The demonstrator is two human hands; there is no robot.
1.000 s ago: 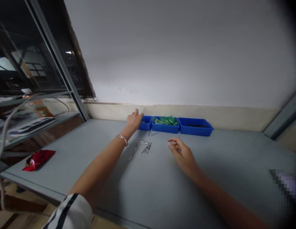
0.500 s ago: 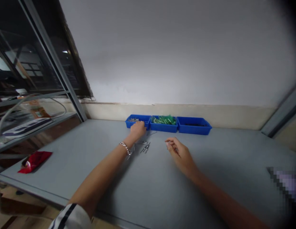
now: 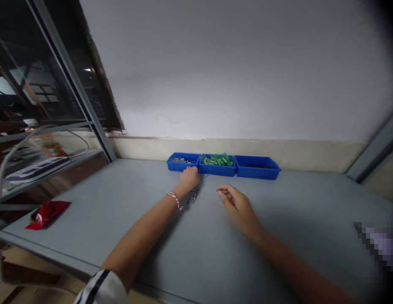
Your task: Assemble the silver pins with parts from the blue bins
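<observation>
My left hand hovers at the front of the left blue bin, its fingers curled together and mostly turned away from view. Whatever they grip, if anything, is hidden. Small silvery metal pins lie inside that bin. Close beside my left wrist, several loose metal pins rest on the grey table, partly covered by the hand. My right hand is to the right of these pins, thumb and fingers pressed together. Anything between its fingertips is too small to make out.
The middle blue bin holds green packets; the right blue bin has dark small items. A red packet lies at the table's left. A bottle and power strip stand on the side shelf. A pixelated object sits far right.
My left hand has come out of the left bin, shifting slightly right and toward me, so the pins inside show more. My right hand has barely moved.
</observation>
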